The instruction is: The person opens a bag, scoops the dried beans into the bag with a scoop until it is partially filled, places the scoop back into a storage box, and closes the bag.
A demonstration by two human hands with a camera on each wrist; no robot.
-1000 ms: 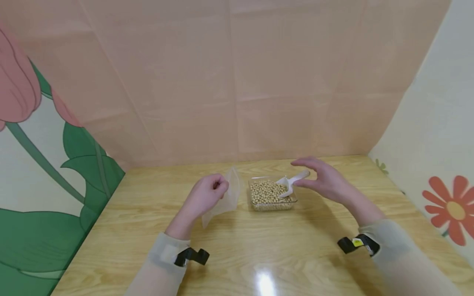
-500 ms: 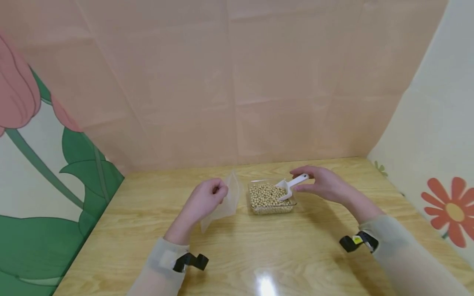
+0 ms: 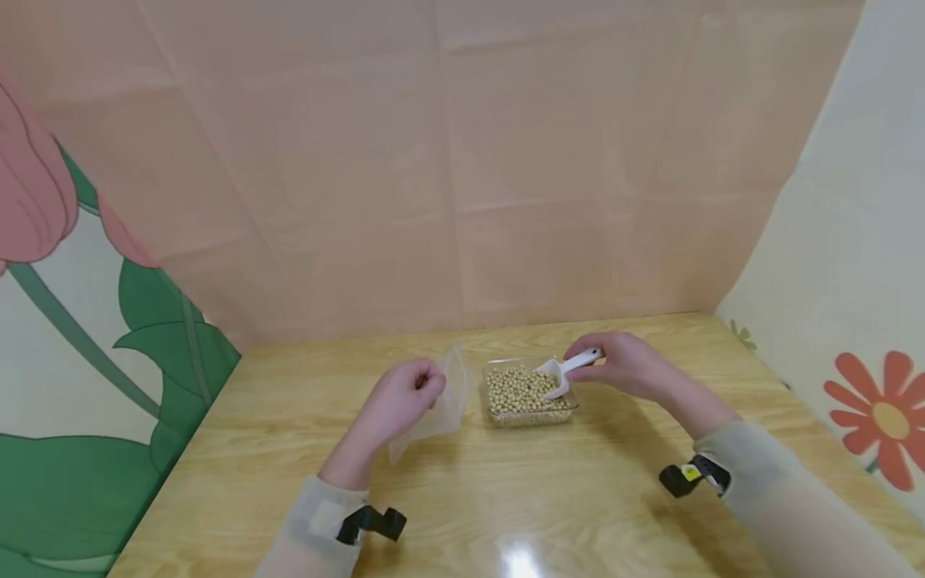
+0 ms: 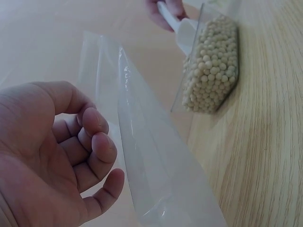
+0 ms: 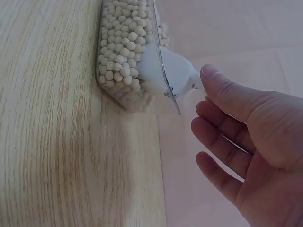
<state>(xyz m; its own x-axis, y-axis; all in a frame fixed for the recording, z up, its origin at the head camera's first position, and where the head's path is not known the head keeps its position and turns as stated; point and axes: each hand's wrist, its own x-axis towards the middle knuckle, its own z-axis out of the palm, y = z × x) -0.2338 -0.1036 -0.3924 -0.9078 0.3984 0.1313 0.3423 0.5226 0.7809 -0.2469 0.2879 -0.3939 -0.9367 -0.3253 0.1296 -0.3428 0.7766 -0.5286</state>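
My left hand point(image 3: 401, 397) pinches the edge of a clear plastic bag point(image 3: 450, 397) between thumb and curled fingers. The bag hangs to the right of the hand, and its upper part stands slightly apart in the left wrist view. Right of it, a clear rectangular container point(image 3: 536, 417) holds pale round beans point(image 3: 516, 388), likely soybeans. A white scoop point(image 5: 171, 68) sits with its blade in the beans, its handle sloping up to the right. My right hand point(image 3: 623, 365) pinches that handle between thumb and forefinger; the other fingers point(image 5: 220, 142) are loosely bent below.
The wood-grain table point(image 3: 520, 498) runs back to a pinkish cloth backdrop point(image 3: 448, 177). Walls with painted flowers stand at the left and right. A black wrist camera point(image 3: 372, 523) is strapped to the left sleeve and another point(image 3: 690, 475) to the right.
My right hand, at first spread open around the scoop's handle, has closed its thumb and fingers on it. The left hand keeps its hold on the bag, and the view has tilted up slightly.
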